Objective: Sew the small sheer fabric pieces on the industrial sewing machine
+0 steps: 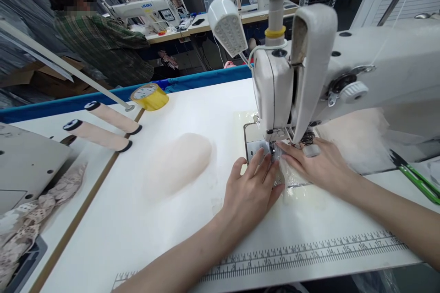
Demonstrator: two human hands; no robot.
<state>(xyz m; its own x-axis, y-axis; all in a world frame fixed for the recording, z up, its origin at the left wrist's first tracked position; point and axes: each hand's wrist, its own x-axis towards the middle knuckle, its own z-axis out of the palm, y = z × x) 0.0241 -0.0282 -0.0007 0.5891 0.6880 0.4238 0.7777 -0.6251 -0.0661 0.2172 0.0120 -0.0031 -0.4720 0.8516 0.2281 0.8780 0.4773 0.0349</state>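
A white sewing machine [275, 87] stands over the table, its presser foot [272, 147] down close to my fingertips. My left hand [249, 190] lies palm down beside the needle plate [256, 147], fingers spread and tips just left of the foot. From the other side my right hand [321, 162] reaches in, thumb and forefinger close together on a thin sheer fabric [290, 174] by the foot. That fabric hangs in a small fold between the two hands; its part under the fingers is hidden. A pale beige cup-shaped piece [182, 162] rests on the table to the left.
Two beige thread spools [99, 135] and a yellow tape roll [150, 96] sit at the left. Green thread snips [415, 176] and more sheer cloth [354, 137] lie right. A printed ruler [292, 258] runs along the front edge. Beyond, a person [99, 46] works at another machine.
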